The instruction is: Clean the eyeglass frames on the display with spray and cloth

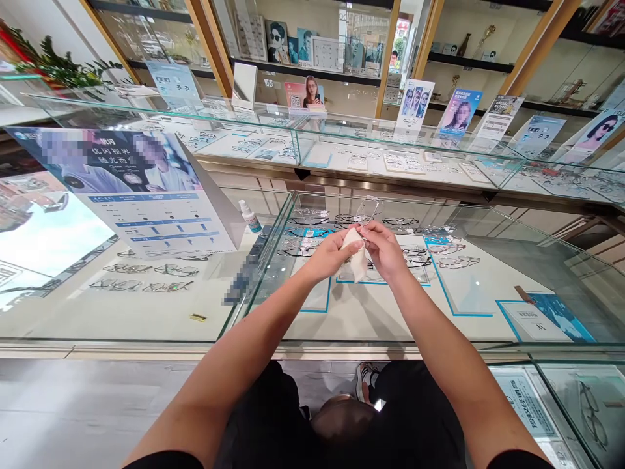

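Above the glass display counter (312, 329), my two hands meet near its middle. My left hand (332, 254) is closed on a cream-coloured cloth (359, 266), which hangs down between the hands. My right hand (383, 249) pinches a pair of thin-framed glasses (370, 207) close to the cloth; a thin outline of the frame sticks up beyond the fingers. Fingers and cloth hide the rest of it. Several glasses frames (459, 262) lie inside the counter, under and around my hands.
A small white spray bottle (250, 216) stands on the counter to the left. Beside it is a large folded display card (161, 215). A second glass showcase (342, 133) with standing cards runs along the back. A yellow-framed clip-like piece (197, 318) lies at lower left.
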Available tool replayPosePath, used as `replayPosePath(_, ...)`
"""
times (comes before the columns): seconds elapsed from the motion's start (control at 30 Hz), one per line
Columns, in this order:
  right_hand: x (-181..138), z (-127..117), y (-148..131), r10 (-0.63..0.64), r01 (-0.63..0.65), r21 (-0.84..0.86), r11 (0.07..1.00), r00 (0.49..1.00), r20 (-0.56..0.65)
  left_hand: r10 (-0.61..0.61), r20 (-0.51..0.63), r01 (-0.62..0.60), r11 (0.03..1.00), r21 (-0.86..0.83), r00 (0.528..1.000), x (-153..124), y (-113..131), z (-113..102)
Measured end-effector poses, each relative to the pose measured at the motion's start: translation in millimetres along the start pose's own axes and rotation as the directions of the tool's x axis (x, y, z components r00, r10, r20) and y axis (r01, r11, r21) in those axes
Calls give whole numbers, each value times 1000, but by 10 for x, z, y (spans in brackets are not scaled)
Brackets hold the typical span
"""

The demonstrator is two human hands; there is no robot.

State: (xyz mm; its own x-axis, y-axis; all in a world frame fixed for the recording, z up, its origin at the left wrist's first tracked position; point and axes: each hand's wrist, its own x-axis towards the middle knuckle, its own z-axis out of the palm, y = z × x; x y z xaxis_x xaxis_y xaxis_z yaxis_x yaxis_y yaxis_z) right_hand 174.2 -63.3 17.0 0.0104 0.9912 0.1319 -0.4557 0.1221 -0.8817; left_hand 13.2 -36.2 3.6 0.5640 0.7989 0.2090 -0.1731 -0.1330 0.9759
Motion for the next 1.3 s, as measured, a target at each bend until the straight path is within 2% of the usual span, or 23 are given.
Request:
replayPosePath(0.1,-13,17,28,-52,53,-22,998,998,29,87,-132,-79,994,70,987,25,-72,46)
replayPosePath(0.23,-24,19,45,-64,65,-43,997,998,25,133,-176,-112,986,122,975,22,-84,70)
replayPosePath(0.3,-23,15,35,-46,46,-19,999,999,-13,105,-127,-94,991,94,986,5,-63,70)
replayPosePath(0.43,2,-9,-10,-24,28,38,999,993,-112,3,71,-1,1000,-30,998,-32,-18,74)
replayPosePath(0.5,22,-37,-39,-43,50,45,998,989,-142,-27,84,34,996,-83,996,-37,-5,78)
replayPosePath(0.63,65,-133,-124,-75,93,80,992,977,-198,-15,-53,7,988,-157,998,-7,8,58)
replayPosePath(0.8,112,-287,-241,-180,204,70,976,950,-256,3,-224,-57,971,-234,975,38,40,-20)
replayPosePath(1.03,124,-330,-245,-207,224,45,974,949,-238,-64,-243,-18,947,-321,968,30,109,-16)
replayPosePath(1.13,114,-310,-245,-198,220,76,973,954,-227,-82,-168,36,966,-258,982,-3,125,-16)
replayPosePath(1.23,108,-303,-251,-203,223,70,972,954,-222,-140,39,142,987,-71,989,-56,156,-20)
replayPosePath(1.3,108,-304,-250,-216,228,37,973,953,-212,-195,186,181,979,91,963,-97,186,0)
